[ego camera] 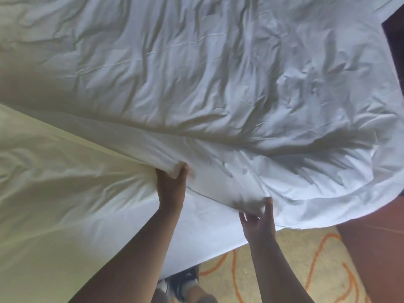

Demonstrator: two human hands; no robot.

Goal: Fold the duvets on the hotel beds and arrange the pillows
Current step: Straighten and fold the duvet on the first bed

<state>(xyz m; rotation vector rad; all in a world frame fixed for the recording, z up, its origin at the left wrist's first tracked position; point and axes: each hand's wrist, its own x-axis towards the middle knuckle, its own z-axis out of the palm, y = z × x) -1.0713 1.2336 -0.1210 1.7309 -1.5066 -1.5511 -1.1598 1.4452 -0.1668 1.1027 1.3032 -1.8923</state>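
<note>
On the left lies the bed sheet (54, 193), smooth cotton-like cloth, creamy in the warm light, with shallow wrinkles fanning out toward the middle of the view. It runs down to the lower edge, where it drops off the side of the bed.

The left hand (171, 184) reaches in over the sheet on a bare forearm. Its fingers are curled tight round a thick, rolled fold of the duvet (196, 73), with the thumb pressed on top of the fold.

The duvet is white, soft and puffy, heavily creased, with deep crumples and grey shadows. It covers the whole upper and middle part of the bed; its near edge runs slantwise from the left border down to the hands, lying over the sheet, then curves round in a loose, rounded hem at the right.

Below, between the two forearms, a pair of dark shoes (183, 283) with pale patches stands on the floor — blurred, no detail to make out.

The right hand (259, 219) is raised at the duvet's hem, fingers half spread and bent, thumb up — it pinches a small bunch of the fabric between thumb and fingers.

Under the hem shows a beige carpet (284, 270) with curling orange lines. Further right a smooth reddish-brown surface (371, 248) rises beside the bed, partly overhung by the duvet, and a dark patch (395, 44) fills the upper right corner.
</note>
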